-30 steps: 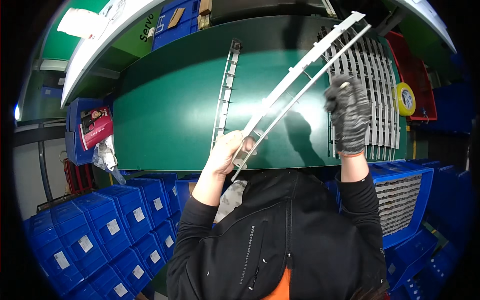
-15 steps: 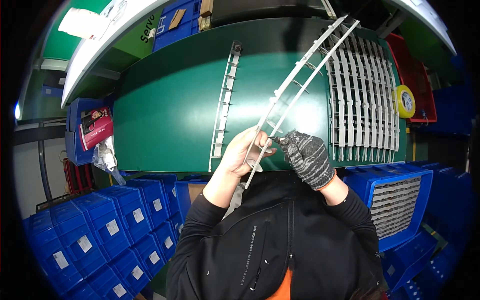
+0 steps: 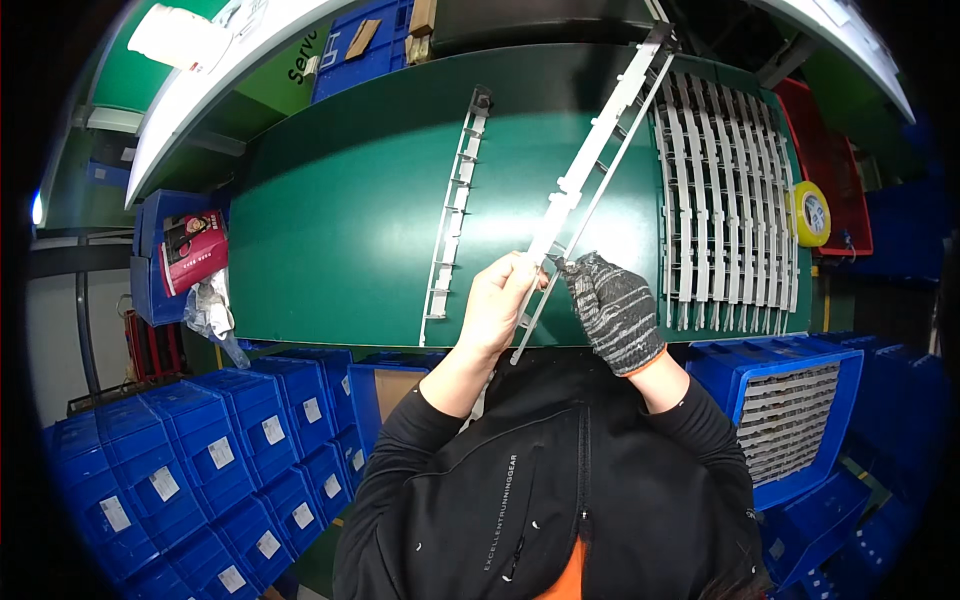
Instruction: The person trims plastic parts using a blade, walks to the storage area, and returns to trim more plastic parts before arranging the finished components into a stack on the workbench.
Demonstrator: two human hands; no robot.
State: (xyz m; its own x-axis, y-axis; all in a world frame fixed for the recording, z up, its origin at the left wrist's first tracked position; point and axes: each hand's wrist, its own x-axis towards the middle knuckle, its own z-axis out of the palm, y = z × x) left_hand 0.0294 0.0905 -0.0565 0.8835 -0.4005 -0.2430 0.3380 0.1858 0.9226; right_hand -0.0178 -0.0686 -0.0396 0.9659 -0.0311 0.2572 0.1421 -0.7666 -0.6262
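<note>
Bare and closed, my left hand (image 3: 497, 303) grips the near end of a long pale plastic rail (image 3: 590, 160) with cross-pieces along it. This rail slants away to the far right above the green table. My right hand (image 3: 612, 308), in a dark grey knitted glove with an orange cuff, is at the rail's right edge, its fingers pinched together. Something small and dark shows at those fingertips; what it is I cannot make out. A similar rail (image 3: 460, 190) lies on the table to the left of my hands.
Several matching rails (image 3: 725, 200) lie side by side at the table's right, beside a yellow tape roll (image 3: 812, 214) and a red bin (image 3: 825, 150). A blue crate (image 3: 800, 420) holds more rails at the lower right. Stacked blue crates (image 3: 200, 450) stand lower left.
The held rail has turned about its length, showing its broad face more, and stands slightly steeper. My left hand has rolled with it; the gloved hand has shifted slightly upward.
</note>
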